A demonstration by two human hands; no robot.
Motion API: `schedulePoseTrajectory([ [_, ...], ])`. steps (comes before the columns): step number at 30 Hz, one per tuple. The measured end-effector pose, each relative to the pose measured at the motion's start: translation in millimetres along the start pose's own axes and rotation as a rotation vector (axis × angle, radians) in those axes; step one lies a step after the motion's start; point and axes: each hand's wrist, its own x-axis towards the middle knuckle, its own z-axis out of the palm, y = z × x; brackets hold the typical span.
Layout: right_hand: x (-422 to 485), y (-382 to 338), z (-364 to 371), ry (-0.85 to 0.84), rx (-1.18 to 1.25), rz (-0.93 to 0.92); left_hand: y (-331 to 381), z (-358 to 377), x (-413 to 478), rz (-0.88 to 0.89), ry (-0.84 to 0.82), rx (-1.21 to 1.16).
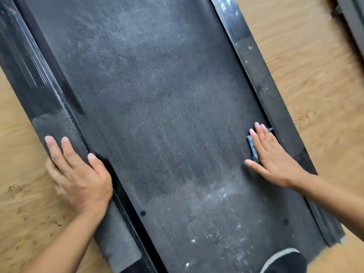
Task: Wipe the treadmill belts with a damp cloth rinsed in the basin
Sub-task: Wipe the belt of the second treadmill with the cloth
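Cloth [253,147] pressed under flat right hand [273,158] at belt [157,115] right edge, likely for even wiping pressure. Left hand [78,174] laid open on left rail [49,125], apparently as brace.

Cloth [253,148] on belt [157,119], beside right rail [275,107].

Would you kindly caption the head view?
Right hand presses a blue cloth on the dusty treadmill belt; left hand rests on the side rail.

surf: wood-grain floor [315,85] | on it: blk treadmill [157,95], diag. across view | dark frame [352,20] top-R corner
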Motion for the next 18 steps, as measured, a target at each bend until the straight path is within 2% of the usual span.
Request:
schedulePoseTrajectory([
  [2, -2, 6, -9, -0.036, 0.066, 0.006, 0, -1, -1, -0.005, -0.010, -0.003],
  [4, 0, 16, -21, 0.019, 0.098, 0.013, -1, 0, -1, -0.003, -0.019, -0.013],
  [10, 23, 6, -25, 0.177, -0.089, 0.108, 3, -3, -1, -0.029, -0.034, -0.022],
  [18, 49, -22, -50, -0.031, -0.399, 0.319, 5, -13, 2, -0.017, -0.084, -0.099],
])
